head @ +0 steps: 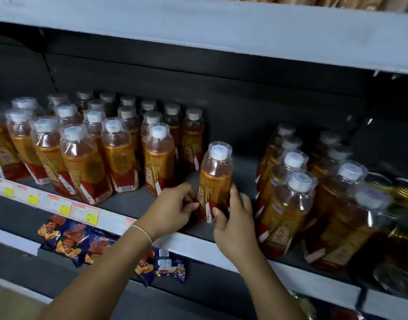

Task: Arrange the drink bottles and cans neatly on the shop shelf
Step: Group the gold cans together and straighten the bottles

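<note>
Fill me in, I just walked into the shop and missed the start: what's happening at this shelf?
A person is stocking drink bottles. Both the left hand and the right hand grip the lower part of one amber bottle, standing it in the open gap on the shelf. A packed group of the same bottles stands to its left, another cluster to its right. Snack packets lie on the shelf below.
</note>
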`<state>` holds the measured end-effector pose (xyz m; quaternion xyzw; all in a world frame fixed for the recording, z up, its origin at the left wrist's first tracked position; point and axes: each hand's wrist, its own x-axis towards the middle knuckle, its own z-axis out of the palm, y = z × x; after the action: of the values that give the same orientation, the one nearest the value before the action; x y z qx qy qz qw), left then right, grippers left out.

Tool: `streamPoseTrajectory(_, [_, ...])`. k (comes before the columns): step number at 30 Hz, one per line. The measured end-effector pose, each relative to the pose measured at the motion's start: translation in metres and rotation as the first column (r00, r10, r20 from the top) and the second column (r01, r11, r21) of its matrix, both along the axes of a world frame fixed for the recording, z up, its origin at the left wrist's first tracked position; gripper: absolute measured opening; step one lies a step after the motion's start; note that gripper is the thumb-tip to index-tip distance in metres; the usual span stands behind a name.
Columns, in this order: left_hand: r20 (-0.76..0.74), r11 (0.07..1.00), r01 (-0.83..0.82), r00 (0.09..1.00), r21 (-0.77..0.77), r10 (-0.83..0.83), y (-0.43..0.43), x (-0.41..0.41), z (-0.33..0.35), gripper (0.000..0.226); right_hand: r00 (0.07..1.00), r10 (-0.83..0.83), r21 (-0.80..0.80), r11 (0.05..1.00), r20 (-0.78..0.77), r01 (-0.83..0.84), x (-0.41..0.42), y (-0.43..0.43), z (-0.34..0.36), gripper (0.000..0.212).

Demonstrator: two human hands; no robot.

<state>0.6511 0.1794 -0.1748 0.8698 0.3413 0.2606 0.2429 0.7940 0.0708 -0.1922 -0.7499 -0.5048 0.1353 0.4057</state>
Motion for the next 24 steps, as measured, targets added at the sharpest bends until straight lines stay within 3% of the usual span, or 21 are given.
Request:
streamPoseTrajectory(6, [0.051, 0.985, 0.003, 0.999, -0.172, 0.006, 0.025, 0.024, -0.007, 0.022, 0.990, -0.119, -0.018, 0.993, -0.079, 0.118, -0.003, 0.009, 0.003, 0.068])
streamPoseTrajectory(10, [-0.007, 0.991, 0.010, 1.000, -0.137, -0.011, 0.041, 0.040, -0.011, 0.033, 0.949, -0.195, -0.004, 0.980, -0.247, 0.200, -0.001, 0.030, 0.012, 0.059])
streamPoseTrajectory(17, [0.032, 0.999, 0.043, 0.999, -0.031, -0.042, 0.065, 0.074, -0.008, 0.034, 0.890, -0.385, -0.094, 0.923, -0.246, 0.373, 0.014, 0.083, 0.026, 0.046])
streamPoseTrajectory(24, [0.150, 0.998, 0.039, 0.988, -0.057, -0.030, 0.081, 0.094, -0.017, 0.016, 0.850, -0.432, 0.062, 0.881, -0.300, 0.470, 0.026, 0.109, 0.032, 0.050])
